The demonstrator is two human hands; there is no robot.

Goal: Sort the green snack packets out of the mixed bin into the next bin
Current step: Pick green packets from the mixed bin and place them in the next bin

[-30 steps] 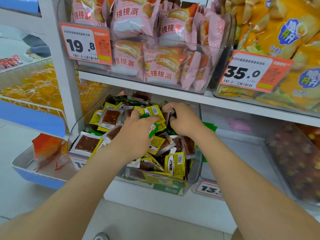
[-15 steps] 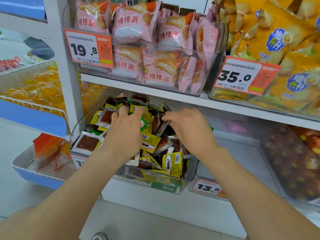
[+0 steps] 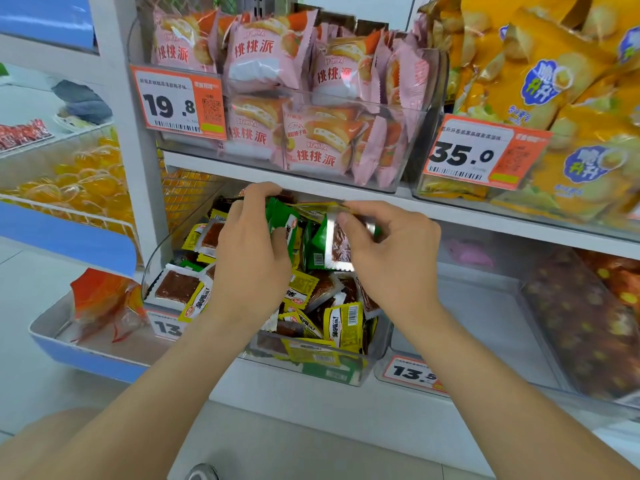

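Observation:
A clear mixed bin (image 3: pixel 379 344) on the lower shelf holds several yellow and green snack packets. My left hand (image 3: pixel 251 258) is raised over the bin and grips a bunch of green packets (image 3: pixel 284 225). My right hand (image 3: pixel 391 252) pinches another green packet (image 3: pixel 327 249) with a clear window showing brown snack. Both hands hover above the pile, close together. The clear bin to the right (image 3: pixel 485 306) looks almost bare inside; something pink (image 3: pixel 467 252) shows dimly at its back.
The shelf above (image 3: pixel 346 194) hangs low over my hands and carries a bin of pink cake packets (image 3: pixel 270 64) and yellow chip bags (image 3: pixel 554 98). Price tags (image 3: pixel 178 102) stick out in front. A bin of dark red snacks (image 3: pixel 588 323) stands at far right.
Both hands have lifted out of the pile with green packets in them. The right hand now pinches a packet that it did not hold before.

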